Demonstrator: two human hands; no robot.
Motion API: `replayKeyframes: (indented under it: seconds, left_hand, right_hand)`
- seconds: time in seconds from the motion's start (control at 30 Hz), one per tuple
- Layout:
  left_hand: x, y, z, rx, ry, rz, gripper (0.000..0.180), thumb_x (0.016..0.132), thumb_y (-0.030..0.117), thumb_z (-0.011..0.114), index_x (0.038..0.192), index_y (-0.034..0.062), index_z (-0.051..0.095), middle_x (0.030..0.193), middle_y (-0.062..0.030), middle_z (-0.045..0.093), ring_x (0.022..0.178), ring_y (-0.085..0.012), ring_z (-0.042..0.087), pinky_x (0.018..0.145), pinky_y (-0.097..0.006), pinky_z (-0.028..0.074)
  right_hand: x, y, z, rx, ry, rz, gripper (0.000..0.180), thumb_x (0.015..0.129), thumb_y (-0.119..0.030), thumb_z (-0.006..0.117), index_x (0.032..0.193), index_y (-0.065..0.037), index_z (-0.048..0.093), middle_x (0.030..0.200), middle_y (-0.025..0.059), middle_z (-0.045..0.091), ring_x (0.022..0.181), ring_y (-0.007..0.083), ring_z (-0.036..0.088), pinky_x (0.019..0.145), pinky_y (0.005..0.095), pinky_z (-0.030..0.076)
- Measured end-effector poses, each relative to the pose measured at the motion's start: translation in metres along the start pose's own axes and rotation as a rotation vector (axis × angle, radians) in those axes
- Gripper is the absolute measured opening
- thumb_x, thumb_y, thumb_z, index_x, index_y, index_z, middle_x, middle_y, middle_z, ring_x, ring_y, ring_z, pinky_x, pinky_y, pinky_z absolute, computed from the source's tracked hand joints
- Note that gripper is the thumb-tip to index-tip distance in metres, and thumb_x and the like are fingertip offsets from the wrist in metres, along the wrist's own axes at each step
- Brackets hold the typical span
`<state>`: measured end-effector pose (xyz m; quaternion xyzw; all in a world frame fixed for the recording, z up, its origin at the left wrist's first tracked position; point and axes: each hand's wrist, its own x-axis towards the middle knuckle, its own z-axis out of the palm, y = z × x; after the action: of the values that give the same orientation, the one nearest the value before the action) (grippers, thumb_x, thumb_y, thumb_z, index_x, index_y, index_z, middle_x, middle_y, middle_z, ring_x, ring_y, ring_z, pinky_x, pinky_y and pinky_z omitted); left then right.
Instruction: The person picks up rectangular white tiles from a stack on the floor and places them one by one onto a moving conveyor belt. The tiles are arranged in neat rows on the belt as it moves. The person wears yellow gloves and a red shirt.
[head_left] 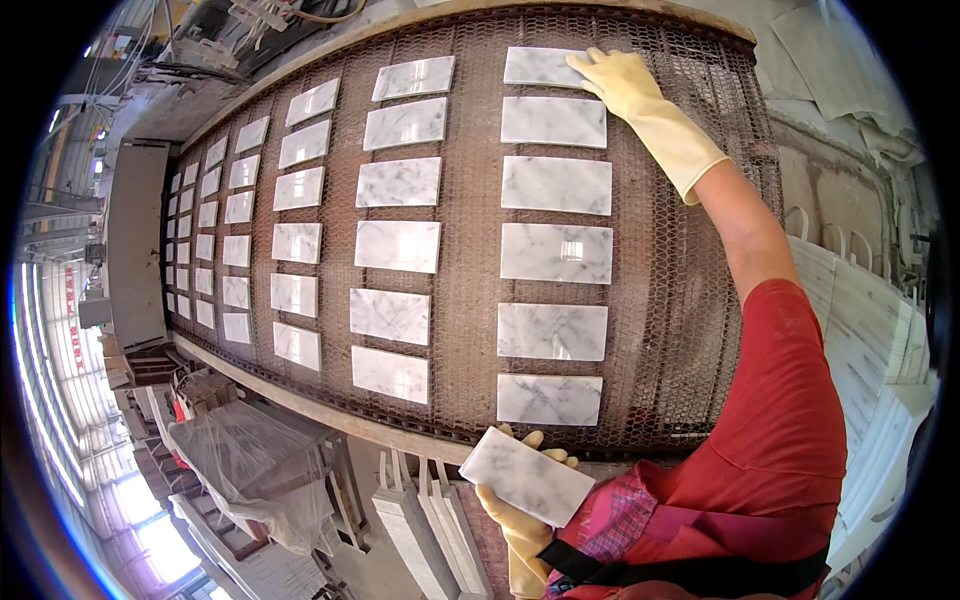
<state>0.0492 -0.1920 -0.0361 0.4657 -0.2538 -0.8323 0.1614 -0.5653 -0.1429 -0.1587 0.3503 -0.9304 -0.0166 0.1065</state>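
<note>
In cream rubber gloves, both my hands are at a wire-mesh conveyor belt [470, 250]. My left hand [520, 525] is closed round a white-grey marble tile [527, 476], held tilted off the belt's near edge; its fingers curl over both long sides. My right hand [622, 80] reaches across to the far side, fingers spread. Its fingertips touch the right end of a marble tile [540, 66], the farthest in the nearest column. Below that lie more tiles in the same column, among them a polished one [556, 253] reflecting a light.
Further columns of marble tiles [397, 246] run left along the belt to a grey machine housing [138, 240]. A wooden rail [390, 436] edges the belt's near side. Plastic-wrapped goods [250, 460] and upright stone slabs [415, 525] stand below left; pale slabs [850, 310] stand at right.
</note>
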Motion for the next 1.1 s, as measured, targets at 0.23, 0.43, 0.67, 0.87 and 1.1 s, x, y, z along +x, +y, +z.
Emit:
replayKeyframes:
  seconds: [0.23, 0.43, 0.67, 0.87, 1.1]
  left_hand:
    - [0.002, -0.002, 0.002, -0.050, 0.017, -0.002, 0.105, 0.088, 0.091, 0.062, 0.166, 0.0227, 0.044, 0.139, -0.0133, 0.069, 0.101, -0.0380, 0.073, 0.092, -0.061, 0.062]
    - [0.007, -0.005, -0.014, -0.070, -0.073, 0.027, 0.106, 0.091, 0.087, 0.062, 0.166, 0.0143, 0.043, 0.145, -0.0154, 0.066, 0.111, -0.0417, 0.071, 0.102, -0.064, 0.058]
    - [0.023, 0.002, -0.040, 0.048, -0.227, 0.133, 0.106, 0.094, 0.075, 0.069, 0.165, 0.0013, 0.041, 0.160, -0.0193, 0.055, 0.135, -0.0435, 0.062, 0.118, -0.064, 0.048]
    - [-0.005, 0.002, -0.019, 0.206, -0.005, 0.408, 0.099, 0.093, 0.053, 0.085, 0.163, -0.0011, 0.041, 0.154, -0.0205, 0.057, 0.138, -0.0399, 0.061, 0.117, -0.056, 0.053]
    - [-0.054, 0.003, 0.011, 0.456, -0.099, 0.512, 0.076, 0.106, 0.044, 0.070, 0.165, 0.0043, 0.041, 0.150, -0.0207, 0.059, 0.134, -0.0370, 0.064, 0.112, -0.051, 0.054]
  right_hand:
    - [0.000, -0.005, -0.028, 0.031, -0.088, 0.058, 0.048, 0.110, -0.031, 0.064, 0.156, -0.018, 0.056, 0.150, 0.0167, 0.065, 0.115, 0.0382, 0.071, 0.102, 0.0484, 0.058]
    - [-0.095, -0.095, -0.102, 0.640, -0.160, -0.068, 0.056, 0.110, -0.036, 0.064, 0.162, -0.019, 0.052, 0.166, 0.0130, 0.055, 0.149, 0.0340, 0.056, 0.128, 0.0503, 0.046]
    - [-0.319, -0.213, -0.179, 1.583, -0.936, -0.388, 0.094, 0.093, -0.036, 0.087, 0.172, -0.017, 0.040, 0.170, 0.0154, 0.050, 0.157, 0.0361, 0.046, 0.130, 0.0483, 0.038]
    - [-0.382, -0.277, -0.226, 1.659, -0.783, -0.111, 0.125, 0.078, -0.034, 0.096, 0.178, -0.015, 0.022, 0.174, 0.0228, 0.040, 0.161, 0.0372, 0.040, 0.132, 0.0444, 0.035]
    - [-0.402, -0.280, -0.239, 1.505, -0.564, -0.186, 0.133, 0.065, -0.037, 0.101, 0.174, -0.009, 0.029, 0.154, 0.0248, 0.058, 0.140, 0.0389, 0.059, 0.116, 0.0456, 0.049]
